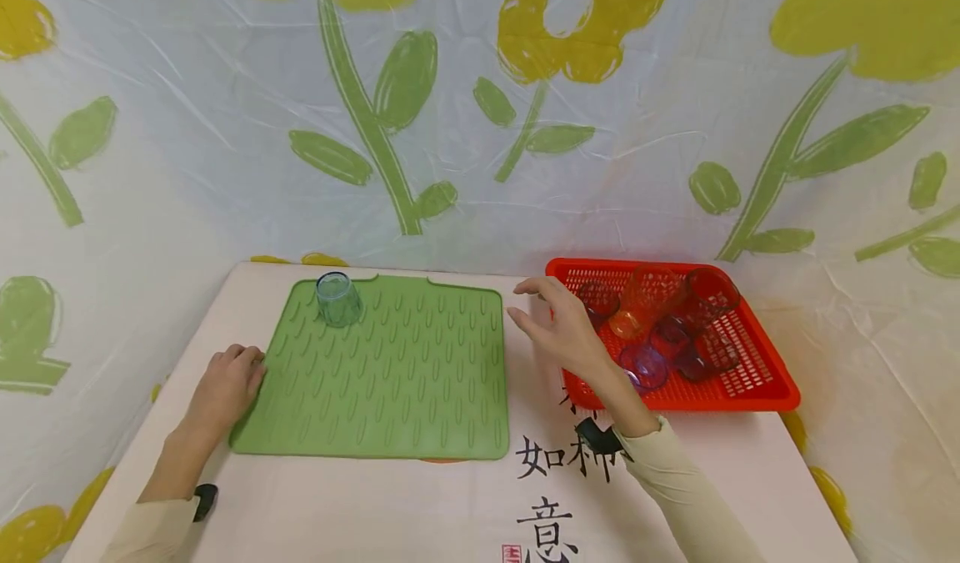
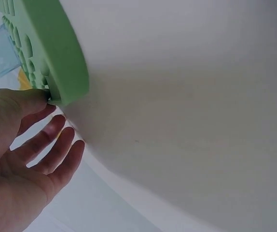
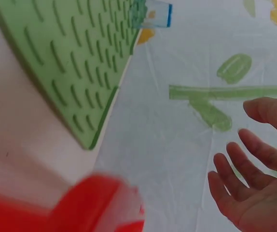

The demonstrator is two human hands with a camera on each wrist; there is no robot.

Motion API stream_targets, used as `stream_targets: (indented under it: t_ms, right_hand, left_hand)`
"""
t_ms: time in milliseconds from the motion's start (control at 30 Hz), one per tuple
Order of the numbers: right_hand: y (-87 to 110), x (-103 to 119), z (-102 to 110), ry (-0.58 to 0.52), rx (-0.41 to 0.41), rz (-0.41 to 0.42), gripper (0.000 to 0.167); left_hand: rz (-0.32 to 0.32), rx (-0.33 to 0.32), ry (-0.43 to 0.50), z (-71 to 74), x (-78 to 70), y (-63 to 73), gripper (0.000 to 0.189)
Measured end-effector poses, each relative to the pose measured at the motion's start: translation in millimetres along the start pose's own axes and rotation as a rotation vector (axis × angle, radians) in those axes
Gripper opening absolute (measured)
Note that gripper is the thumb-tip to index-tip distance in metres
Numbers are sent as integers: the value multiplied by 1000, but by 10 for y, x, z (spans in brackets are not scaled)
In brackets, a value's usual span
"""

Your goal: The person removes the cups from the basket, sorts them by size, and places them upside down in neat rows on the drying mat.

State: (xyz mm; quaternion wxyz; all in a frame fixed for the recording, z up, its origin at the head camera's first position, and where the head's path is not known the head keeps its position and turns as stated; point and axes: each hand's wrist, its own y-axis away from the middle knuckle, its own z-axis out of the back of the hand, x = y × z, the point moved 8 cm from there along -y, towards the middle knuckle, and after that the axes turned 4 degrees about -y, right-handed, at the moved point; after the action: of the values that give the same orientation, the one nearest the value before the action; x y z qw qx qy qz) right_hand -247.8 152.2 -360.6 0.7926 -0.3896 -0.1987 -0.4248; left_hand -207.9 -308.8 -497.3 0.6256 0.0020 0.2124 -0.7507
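In the head view, a green ridged drying mat (image 1: 390, 371) lies on the table, with a bluish-green clear glass (image 1: 339, 300) on its back left part. My left hand (image 1: 228, 384) is at the mat's left edge; in the left wrist view its thumb and index finger (image 2: 37, 113) pinch the mat's rim (image 2: 63, 58), the other fingers loosely curled. My right hand (image 1: 566, 329) is raised between the mat and a red basket (image 1: 772, 392), thumb and fingers apart, holding nothing. Several coloured clear glasses, including an orange one (image 1: 645, 300) and a purple one (image 1: 645, 367), lie in the basket.
A pale cloth with black characters (image 1: 551, 521) covers the table (image 1: 360, 505). Behind it hangs a white sheet (image 1: 247, 129) printed with yellow flowers and green leaves. The basket stands at the table's back right, near the sheet.
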Motion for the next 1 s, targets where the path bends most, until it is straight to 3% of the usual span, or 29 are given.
stream_targets:
  t_ms: [500,800,1000]
  right_hand:
    - [506,-462,591,125,-42,-157,40]
    - [786,-674,783,213,-34,-205,45]
    - [969,-802,900,297,-15,-286,49]
  left_hand:
    - [25,38,0,8,4,-44,17]
    - [33,45,8,-10,12,-28,17]
    - [36,40,13,-8,9,-8,17]
